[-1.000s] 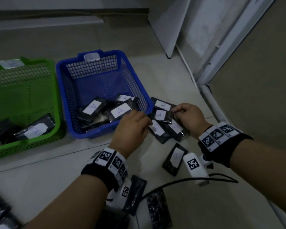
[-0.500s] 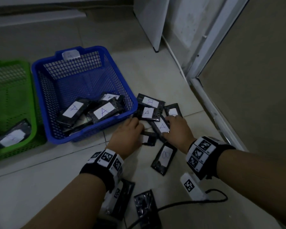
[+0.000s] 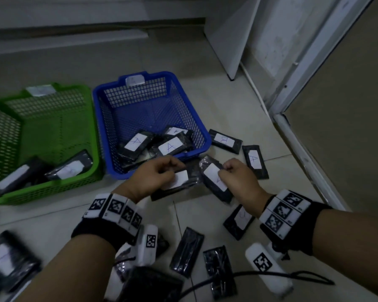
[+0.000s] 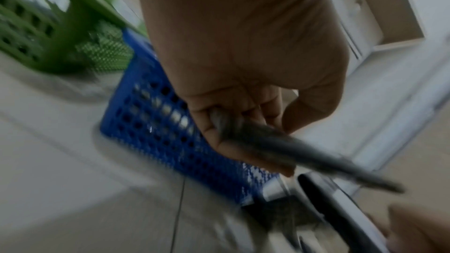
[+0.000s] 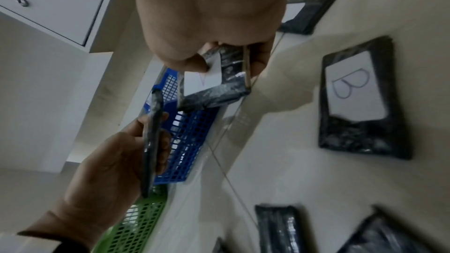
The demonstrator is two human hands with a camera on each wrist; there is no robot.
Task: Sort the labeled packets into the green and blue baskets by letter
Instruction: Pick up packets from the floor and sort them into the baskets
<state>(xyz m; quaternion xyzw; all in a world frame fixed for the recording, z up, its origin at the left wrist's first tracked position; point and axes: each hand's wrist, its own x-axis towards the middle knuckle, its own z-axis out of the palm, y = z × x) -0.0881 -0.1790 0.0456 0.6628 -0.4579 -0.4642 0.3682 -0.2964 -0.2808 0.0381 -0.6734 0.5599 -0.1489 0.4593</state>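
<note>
My left hand (image 3: 171, 172) grips a black packet (image 3: 183, 180) with a white label; its letter is hidden. In the left wrist view the curled fingers (image 4: 243, 122) clasp that packet (image 4: 292, 151) edge-on. My right hand (image 3: 225, 172) pinches a second black packet (image 3: 214, 182) labeled A; the right wrist view shows it (image 5: 219, 84) held by thumb and fingers. Both packets hang just in front of the blue basket (image 3: 140, 94), which holds several A packets. To its left stands the green basket (image 3: 48, 105) with a few packets inside.
Loose packets lie on the tile floor: a B one (image 3: 225, 140) and an A one (image 3: 254, 161) right of the blue basket, another (image 3: 239, 221) under my right wrist, and face-down ones (image 3: 187, 251) nearer me. A door frame (image 3: 292, 138) borders the right.
Both hands were down on the pile of packets; now each has lifted a packet off the floor. The head view has swung so the green basket shows more fully.
</note>
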